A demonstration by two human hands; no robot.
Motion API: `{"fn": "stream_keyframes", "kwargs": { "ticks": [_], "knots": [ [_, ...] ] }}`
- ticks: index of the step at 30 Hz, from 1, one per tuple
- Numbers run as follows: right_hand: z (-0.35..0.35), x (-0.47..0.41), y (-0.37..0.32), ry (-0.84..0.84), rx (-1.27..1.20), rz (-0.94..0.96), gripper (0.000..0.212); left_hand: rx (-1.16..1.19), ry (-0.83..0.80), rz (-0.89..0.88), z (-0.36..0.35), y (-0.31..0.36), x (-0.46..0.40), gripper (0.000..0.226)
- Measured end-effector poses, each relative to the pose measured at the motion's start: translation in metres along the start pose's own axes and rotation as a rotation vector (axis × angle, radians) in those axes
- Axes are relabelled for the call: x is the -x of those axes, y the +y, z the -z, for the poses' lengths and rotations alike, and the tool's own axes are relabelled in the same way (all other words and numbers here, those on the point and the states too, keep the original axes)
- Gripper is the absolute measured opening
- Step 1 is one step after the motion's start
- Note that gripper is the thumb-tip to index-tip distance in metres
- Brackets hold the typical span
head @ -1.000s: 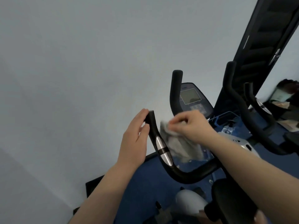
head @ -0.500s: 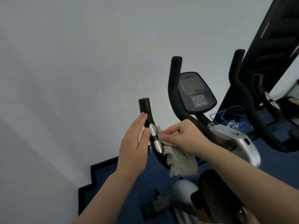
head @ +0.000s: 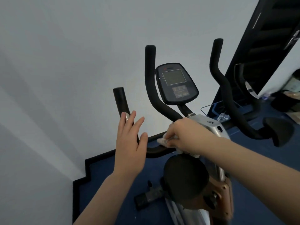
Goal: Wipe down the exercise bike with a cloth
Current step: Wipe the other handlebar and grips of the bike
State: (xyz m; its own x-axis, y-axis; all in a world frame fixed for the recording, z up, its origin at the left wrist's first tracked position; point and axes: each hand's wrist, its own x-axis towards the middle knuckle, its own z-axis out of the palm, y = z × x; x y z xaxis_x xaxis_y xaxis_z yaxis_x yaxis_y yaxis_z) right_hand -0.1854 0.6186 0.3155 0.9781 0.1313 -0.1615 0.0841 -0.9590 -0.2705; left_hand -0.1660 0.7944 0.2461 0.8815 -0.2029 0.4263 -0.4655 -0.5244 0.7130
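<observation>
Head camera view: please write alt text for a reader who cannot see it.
A person's right hand presses a crumpled pale cloth on the black foam handlebar of a silver exercise bike. The open left hand rests against the handlebar's upright end, below the dark oval console.

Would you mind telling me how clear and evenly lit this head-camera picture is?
Head view: soft, dim, even light, no glare on the console; wide-angle bending tilts the wall and floor edge; right hand and cloth slightly smeared; far right edge blurred; left hand fairly sharp.
</observation>
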Motion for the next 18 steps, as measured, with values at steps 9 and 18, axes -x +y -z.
{"fn": "stream_keyframes", "kwargs": {
  "ticks": [9,18],
  "knots": [
    [-0.014,0.022,-0.023,0.247,-0.103,-0.211,0.018,-0.077,-0.1,-0.143,0.036,-0.015,-0.01,0.038],
    [-0.043,0.025,-0.098,0.413,-0.288,-0.315,0.014,0.072,-0.232,-0.26,0.075,-0.042,-0.021,0.037]
  ]
}}
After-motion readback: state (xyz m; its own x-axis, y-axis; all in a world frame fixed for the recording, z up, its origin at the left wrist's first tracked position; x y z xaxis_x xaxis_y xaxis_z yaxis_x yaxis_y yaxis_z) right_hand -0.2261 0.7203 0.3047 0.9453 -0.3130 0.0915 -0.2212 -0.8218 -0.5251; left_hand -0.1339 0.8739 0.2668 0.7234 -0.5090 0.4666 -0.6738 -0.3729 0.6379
